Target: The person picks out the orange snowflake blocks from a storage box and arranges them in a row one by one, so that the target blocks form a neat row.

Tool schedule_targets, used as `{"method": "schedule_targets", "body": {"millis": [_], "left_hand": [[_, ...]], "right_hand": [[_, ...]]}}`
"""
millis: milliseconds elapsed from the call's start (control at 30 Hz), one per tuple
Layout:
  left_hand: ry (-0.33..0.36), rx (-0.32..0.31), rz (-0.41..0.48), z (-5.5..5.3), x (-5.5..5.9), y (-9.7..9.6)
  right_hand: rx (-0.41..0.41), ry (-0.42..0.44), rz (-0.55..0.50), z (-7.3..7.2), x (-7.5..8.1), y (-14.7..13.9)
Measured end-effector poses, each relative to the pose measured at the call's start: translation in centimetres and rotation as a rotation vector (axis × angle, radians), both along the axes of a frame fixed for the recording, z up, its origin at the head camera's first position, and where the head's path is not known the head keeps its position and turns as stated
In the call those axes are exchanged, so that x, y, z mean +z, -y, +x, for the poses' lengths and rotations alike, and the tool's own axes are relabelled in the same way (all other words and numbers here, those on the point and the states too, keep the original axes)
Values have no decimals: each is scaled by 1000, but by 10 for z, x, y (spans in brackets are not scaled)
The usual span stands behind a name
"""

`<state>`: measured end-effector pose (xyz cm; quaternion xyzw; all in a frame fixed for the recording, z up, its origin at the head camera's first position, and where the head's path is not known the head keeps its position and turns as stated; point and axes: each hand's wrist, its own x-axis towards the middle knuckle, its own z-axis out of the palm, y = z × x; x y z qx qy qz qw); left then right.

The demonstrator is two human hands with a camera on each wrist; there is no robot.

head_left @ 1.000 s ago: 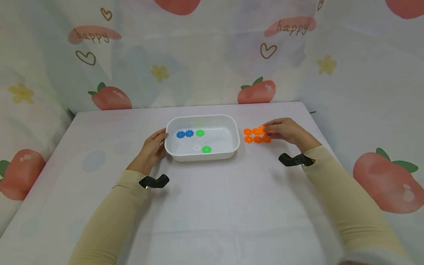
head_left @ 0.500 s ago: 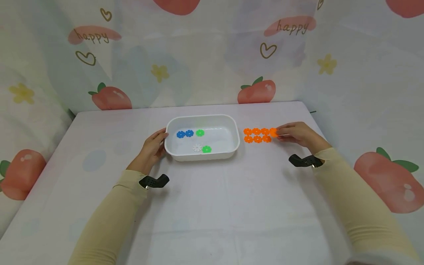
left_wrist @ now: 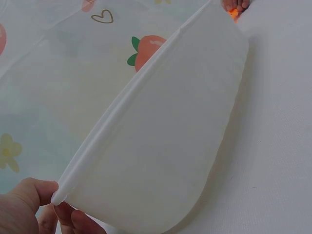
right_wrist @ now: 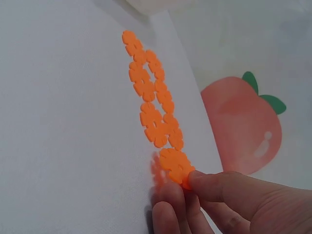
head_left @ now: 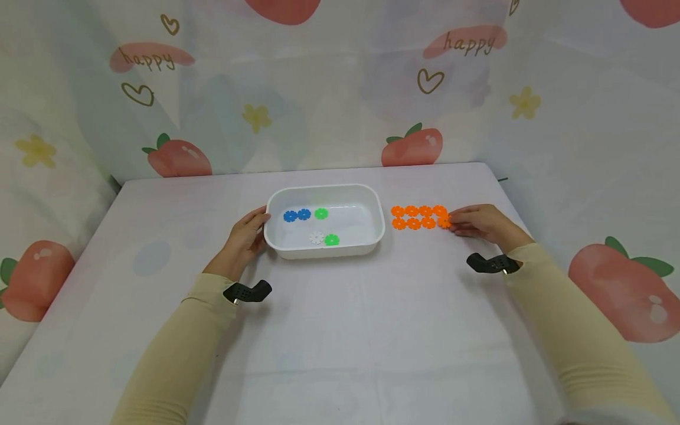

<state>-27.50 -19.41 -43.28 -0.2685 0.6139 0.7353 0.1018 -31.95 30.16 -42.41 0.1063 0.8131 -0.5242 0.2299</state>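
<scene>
My left hand (head_left: 247, 239) pinches the rim at the left end of a white plastic basin (head_left: 324, 252), thumb above and fingers below in the left wrist view. Inside the basin lie two blue snowflake discs (head_left: 296, 215), two green ones (head_left: 321, 213) and a white one (head_left: 316, 238). To the basin's right, orange snowflake discs (head_left: 411, 211) lie flat in two rows. At the right end of the near row, my right hand (head_left: 480, 223) pinches an orange snowflake disc (right_wrist: 174, 165) between thumb and fingers. The held disc is tilted, its shadow on the cloth beside it.
A white cloth (head_left: 340, 342) covers the table. The table's back edge runs close behind the basin, and its right edge passes just beyond my right hand. A printed curtain (head_left: 329, 106) with peaches and hearts hangs behind and at both sides.
My right hand has moved right, then slightly nearer. An orange disc now lies at the far row's right end, and the hand holds another at the near row's end. The left hand stays put.
</scene>
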Motion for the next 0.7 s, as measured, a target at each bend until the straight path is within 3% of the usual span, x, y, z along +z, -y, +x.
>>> {"method": "schedule_targets", "body": {"millis": [433, 700], "left_hand": [[6, 0, 0, 0, 1, 0], [-25, 11, 16, -1, -3, -1]], "right_hand": [[9, -43, 124, -4, -1, 4], [35, -26, 96, -2, 4, 3]]}}
